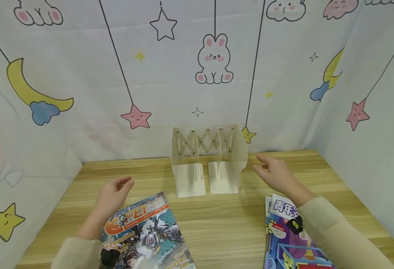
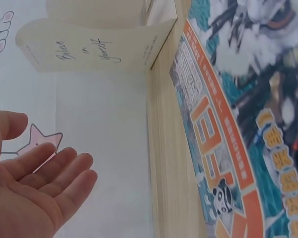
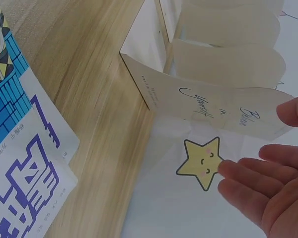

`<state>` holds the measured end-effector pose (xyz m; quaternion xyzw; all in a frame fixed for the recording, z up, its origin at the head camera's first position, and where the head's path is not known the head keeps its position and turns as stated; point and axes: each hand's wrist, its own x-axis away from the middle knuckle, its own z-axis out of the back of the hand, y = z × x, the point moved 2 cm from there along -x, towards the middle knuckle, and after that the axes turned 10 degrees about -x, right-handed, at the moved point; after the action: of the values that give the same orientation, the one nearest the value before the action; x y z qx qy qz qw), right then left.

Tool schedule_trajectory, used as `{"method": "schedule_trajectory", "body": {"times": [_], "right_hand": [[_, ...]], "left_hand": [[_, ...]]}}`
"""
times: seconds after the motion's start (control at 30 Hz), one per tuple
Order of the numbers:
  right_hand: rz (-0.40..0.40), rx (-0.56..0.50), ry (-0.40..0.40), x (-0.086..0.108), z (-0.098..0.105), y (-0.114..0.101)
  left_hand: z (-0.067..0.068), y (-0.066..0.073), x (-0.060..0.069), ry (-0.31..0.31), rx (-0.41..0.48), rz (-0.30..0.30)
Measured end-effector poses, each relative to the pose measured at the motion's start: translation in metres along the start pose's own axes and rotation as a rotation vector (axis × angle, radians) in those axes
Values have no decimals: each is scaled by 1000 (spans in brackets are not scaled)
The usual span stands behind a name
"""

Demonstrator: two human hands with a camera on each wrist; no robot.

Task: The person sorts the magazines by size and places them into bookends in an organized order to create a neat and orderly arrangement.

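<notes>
A cream expandable book rack (image 1: pixel 190 179) stands at the back middle of the table, its dividers upright and nothing between them. My left hand (image 1: pixel 113 196), fingers relaxed and holding nothing, hovers above the top left part of a magazine (image 1: pixel 149 235). Close to the rack's right side, my right hand (image 1: pixel 277 173) hangs in the air with fingers loosely extended. In the right wrist view the rack's side panel (image 3: pixel 213 106) shows printed script near my thumb. Magazines with purple lettering (image 1: pixel 284 224) lie partly under my right forearm.
The wooden table (image 1: pixel 230 224) runs back to a white cloth (image 1: pixel 170 82) printed with stars, moons and a rabbit. More of this cloth hangs at the left and right sides.
</notes>
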<state>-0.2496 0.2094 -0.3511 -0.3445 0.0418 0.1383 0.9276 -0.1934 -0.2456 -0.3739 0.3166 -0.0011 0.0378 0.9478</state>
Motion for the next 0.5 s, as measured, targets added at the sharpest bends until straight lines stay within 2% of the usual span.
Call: {"method": "schedule_trajectory", "body": {"times": [0.23, 0.5], "right_hand": [[-15, 55, -54, 2, 0, 4], [-45, 104, -127, 5, 0, 7]], "left_hand": [[-8, 14, -6, -14, 65, -8], [-19, 33, -12, -11, 127, -56]]}}
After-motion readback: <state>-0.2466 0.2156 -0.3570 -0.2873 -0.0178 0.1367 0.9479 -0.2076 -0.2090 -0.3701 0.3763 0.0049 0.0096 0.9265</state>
